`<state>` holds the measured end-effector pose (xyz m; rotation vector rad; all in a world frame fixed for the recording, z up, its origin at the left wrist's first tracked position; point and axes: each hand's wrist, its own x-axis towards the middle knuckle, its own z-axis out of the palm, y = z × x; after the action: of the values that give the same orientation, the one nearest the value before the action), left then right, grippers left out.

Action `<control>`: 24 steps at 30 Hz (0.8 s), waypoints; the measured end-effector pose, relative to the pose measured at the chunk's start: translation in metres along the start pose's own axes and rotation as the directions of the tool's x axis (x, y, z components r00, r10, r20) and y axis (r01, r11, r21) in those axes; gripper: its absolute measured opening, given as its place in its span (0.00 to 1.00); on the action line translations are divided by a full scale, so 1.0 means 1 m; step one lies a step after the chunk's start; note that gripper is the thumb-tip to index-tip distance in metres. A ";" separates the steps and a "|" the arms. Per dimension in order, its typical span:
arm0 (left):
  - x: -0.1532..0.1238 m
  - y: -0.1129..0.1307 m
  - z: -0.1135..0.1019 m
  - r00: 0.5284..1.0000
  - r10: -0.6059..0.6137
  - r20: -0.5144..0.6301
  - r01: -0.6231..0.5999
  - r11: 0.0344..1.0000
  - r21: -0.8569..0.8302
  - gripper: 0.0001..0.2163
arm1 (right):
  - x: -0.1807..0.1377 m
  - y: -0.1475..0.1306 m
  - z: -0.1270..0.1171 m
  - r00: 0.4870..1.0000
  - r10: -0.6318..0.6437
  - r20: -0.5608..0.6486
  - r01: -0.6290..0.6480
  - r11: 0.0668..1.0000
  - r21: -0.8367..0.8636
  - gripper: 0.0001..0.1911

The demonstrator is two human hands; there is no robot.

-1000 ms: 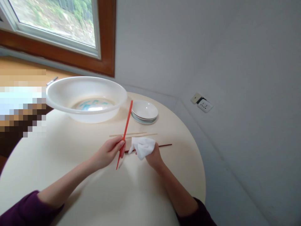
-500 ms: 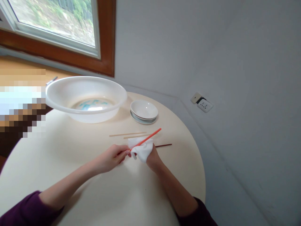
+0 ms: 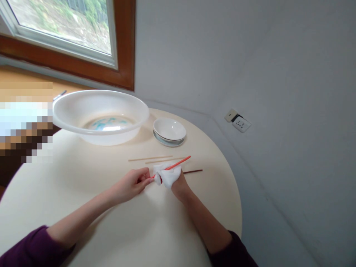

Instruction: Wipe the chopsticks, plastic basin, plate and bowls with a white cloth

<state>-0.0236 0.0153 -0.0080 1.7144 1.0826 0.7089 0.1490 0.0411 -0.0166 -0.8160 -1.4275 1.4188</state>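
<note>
An orange-red chopstick slants up to the right above the table. My left hand is closed in a pinch on its lower end. A bunched white cloth lies around the middle of the chopstick, and my right hand is closed on that cloth, its fingers mostly hidden by the folds. Just behind the hands, two pale wooden chopsticks lie side by side on the table. A dark brown chopstick pokes out to the right of my right hand, its other part hidden.
On the round cream table, a large translucent white basin stands at the back left. Stacked white dishes sit right of it. Behind are a wall with a socket and a wood-framed window.
The cloth has shifted slightly along the chopstick and its folds look different. The chopstick's upper end has dipped a little. Both hands keep their hold.
</note>
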 end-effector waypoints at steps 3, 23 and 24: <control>-0.001 0.001 -0.002 1.000 -0.008 0.016 0.008 0.999 0.040 0.16 | 0.002 -0.002 0.000 1.000 -0.010 -0.025 0.010 1.000 0.022 0.10; -0.001 0.005 -0.005 0.999 -0.046 0.024 0.042 0.990 0.133 0.16 | 0.007 -0.013 -0.039 0.952 0.005 -0.307 0.072 0.968 0.238 0.09; -0.001 0.004 -0.005 0.999 -0.047 0.022 0.043 0.989 0.143 0.16 | 0.007 -0.013 -0.041 0.949 0.005 -0.316 0.076 0.967 0.243 0.10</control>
<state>-0.0266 0.0154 -0.0022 1.8083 1.1743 0.5917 0.1867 0.0612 -0.0069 -0.8046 -0.9906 1.3399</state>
